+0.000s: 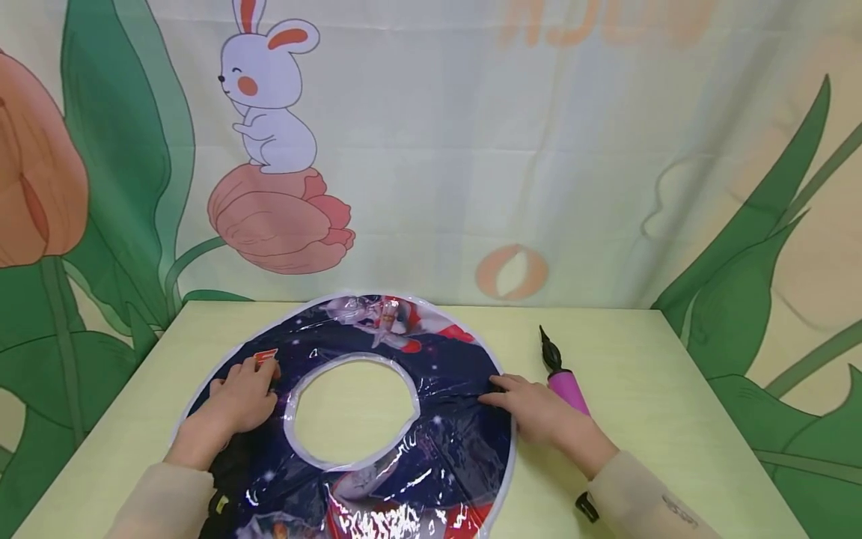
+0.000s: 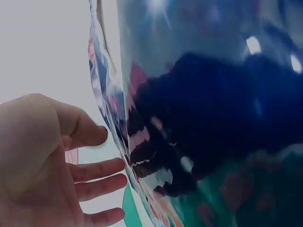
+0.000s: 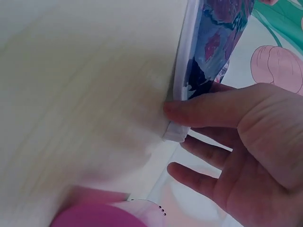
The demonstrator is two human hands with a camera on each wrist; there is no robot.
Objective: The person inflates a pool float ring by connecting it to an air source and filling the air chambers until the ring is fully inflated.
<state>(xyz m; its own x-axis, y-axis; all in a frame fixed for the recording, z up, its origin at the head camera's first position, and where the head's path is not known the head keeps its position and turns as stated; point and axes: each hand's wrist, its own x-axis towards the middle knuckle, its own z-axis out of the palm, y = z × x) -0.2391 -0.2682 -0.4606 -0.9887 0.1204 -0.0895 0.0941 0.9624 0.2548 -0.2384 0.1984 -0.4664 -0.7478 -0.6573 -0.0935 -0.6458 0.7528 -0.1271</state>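
Note:
A swim ring (image 1: 465, 374), dark blue with printed figures and a pale rim, lies on the table, puffed and creased. My left hand (image 1: 245, 393) rests on its left side, by a small orange label. In the left wrist view, the left hand's fingers (image 2: 102, 184) are extended, with tips at the ring's glossy surface. At the right edge is my right hand (image 1: 532, 412), its fingers over the top. The right wrist view has the thumb (image 3: 203, 111) across the pale rim, with fingers on the other side. A magenta hand pump (image 1: 568, 391) with a black nozzle lies partly under the right forearm.
The pale yellow table (image 1: 660, 419) extends on both sides of the ring. Behind it hangs a curtain (image 1: 431, 165) printed with a rabbit, tulips and leaves. A black end piece (image 1: 587, 507) shows beside the right sleeve.

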